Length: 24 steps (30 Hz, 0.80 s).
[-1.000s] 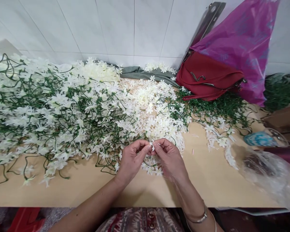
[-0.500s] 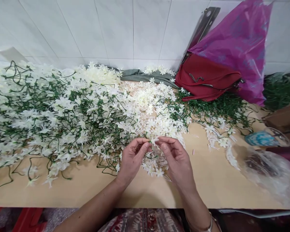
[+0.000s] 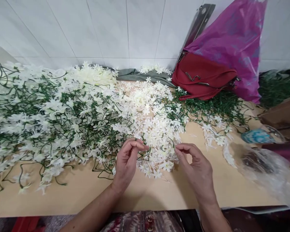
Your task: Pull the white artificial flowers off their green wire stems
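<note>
My left hand (image 3: 127, 162) is closed in a pinch over the front of the loose flowers. A thin green artificial flower stem (image 3: 147, 154) curves from its fingertips. To the right, my right hand (image 3: 197, 170) holds thumb and forefinger together at the edge of the same flowers; anything between those tips is too small to make out. Loose white artificial blossoms (image 3: 157, 129) and fine pale stamen strands lie between and beyond the hands. Left of them spreads a big heap of white artificial flowers on green stems (image 3: 74, 112).
Against the tiled wall (image 3: 145, 29) sit a red bag (image 3: 205, 75) and a purple plastic bag (image 3: 241, 42). Green stems (image 3: 215, 103) lie under the red bag. On the right are a blue-and-white item (image 3: 257, 136) and a clear plastic bag (image 3: 275, 174). The wooden tabletop (image 3: 91, 196) ends close in front.
My hands, which were together at a small white flower, have come apart. The right hand has moved to the right, its fingertips still pinched. The whole view has shifted slightly.
</note>
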Available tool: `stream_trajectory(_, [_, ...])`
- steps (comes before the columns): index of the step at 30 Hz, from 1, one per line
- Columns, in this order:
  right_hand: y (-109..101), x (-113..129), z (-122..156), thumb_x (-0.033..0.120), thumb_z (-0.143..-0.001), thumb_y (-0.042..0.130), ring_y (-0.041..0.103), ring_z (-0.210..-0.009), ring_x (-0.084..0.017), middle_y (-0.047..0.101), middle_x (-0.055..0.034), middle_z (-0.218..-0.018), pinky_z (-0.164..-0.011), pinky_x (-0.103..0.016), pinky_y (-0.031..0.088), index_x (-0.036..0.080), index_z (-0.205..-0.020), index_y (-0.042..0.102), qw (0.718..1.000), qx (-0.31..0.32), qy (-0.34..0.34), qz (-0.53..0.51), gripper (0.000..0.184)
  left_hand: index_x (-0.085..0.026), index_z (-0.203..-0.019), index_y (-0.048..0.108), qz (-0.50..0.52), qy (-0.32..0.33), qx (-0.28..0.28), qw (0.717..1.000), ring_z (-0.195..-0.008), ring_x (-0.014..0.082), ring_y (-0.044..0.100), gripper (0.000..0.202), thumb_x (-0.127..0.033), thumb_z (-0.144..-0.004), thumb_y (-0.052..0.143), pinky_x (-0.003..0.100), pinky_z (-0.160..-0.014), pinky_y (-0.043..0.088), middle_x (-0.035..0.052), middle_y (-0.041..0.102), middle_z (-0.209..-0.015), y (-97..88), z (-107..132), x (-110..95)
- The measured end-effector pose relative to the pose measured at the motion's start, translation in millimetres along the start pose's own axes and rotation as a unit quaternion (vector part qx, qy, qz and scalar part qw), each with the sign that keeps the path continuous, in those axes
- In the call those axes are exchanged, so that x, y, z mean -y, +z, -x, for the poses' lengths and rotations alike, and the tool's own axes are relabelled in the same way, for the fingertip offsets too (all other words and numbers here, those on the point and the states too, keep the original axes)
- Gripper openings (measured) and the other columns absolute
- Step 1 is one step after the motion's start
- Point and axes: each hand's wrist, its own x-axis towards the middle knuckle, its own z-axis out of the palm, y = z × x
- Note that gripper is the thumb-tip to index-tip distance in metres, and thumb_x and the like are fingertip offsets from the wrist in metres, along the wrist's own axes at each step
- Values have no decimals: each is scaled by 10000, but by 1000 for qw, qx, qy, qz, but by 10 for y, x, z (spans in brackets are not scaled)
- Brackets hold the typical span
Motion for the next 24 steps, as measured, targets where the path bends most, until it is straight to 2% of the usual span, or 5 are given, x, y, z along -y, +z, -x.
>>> stream_trajectory(7, [252, -10, -154, 319, -925, 659, 612, -961, -284, 660, -91, -955, -881, -447, 496, 201, -949, 735, 986, 6, -50, 161, 143, -189, -976, 746, -31, -26, 0, 999, -851, 177, 767, 211, -335, -1019, 600, 289, -822, 598, 51, 758, -929, 20, 15, -20])
stream_trajectory(10, [273, -34, -190, 259, -914, 657, 603, -946, -282, 663, -76, -902, -868, -443, 492, 211, -846, 717, 984, 1, -65, 166, 102, -186, -1011, 742, -33, -21, 9, 999, -841, 161, 758, 198, -325, -1020, 601, 278, -823, 603, 50, 765, -940, 16, 12, 3])
stream_trajectory(15, [195, 18, -166, 258, -950, 657, 635, -977, -260, 647, -73, -951, -882, -421, 513, 209, -860, 701, 984, -49, -102, 134, 111, -189, -1098, 725, -64, -34, 23, 997, -861, 156, 758, 185, -310, -1012, 615, 265, -814, 607, 57, 771, -974, 20, 11, 22])
stream_trajectory(19, [237, 181, -45, 182, -956, 682, 659, -992, -225, 662, -80, -1012, -881, -377, 526, 206, -923, 692, 969, -70, -204, 124, 42, -204, -1111, 743, -125, -14, 63, 990, -886, 171, 757, 178, -305, -986, 666, 277, -830, 593, 62, 780, -994, 5, 27, 8])
stream_trajectory(24, [434, 309, 184, 52, -957, 654, 704, -911, -203, 761, -81, -976, -839, -367, 501, 182, -1068, 654, 923, -20, -358, 140, 170, -238, -1121, 782, -145, 10, 111, 983, -932, 177, 745, 185, -296, -971, 691, 281, -860, 588, 54, 798, -1036, -21, 33, -11])
